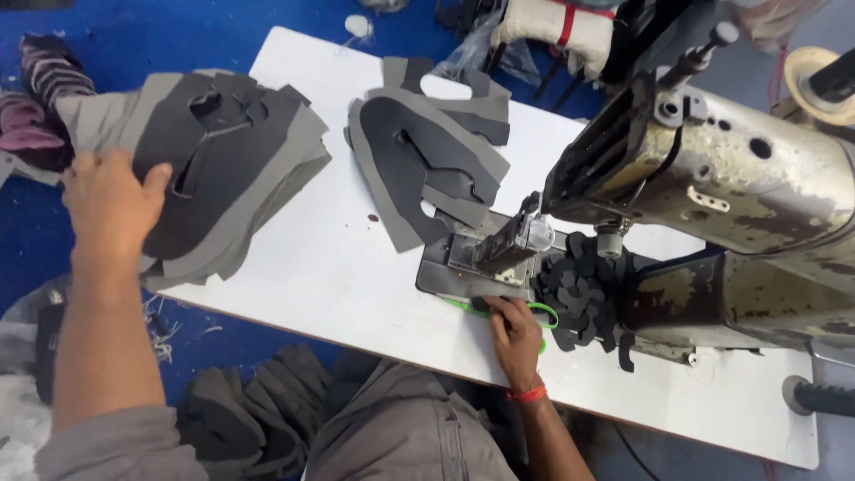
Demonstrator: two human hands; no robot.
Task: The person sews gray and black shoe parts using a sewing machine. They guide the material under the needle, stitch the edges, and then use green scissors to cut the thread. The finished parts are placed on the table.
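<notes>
Stack of grey cut pieces under left hand, long axis diagonal.

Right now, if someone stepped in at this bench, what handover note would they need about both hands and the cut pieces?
Left hand: flat, palm down on the fanned stack of dark grey and light grey cut fabric pieces at the white table's left edge; grip not visible.
Right hand: by the worn metal sewing machine's plate, fingers on the green-handled tool.
Second grey stack lies mid-table.
Small black cut shapes are piled beside the needle.
Nothing shows under the needle.
</notes>
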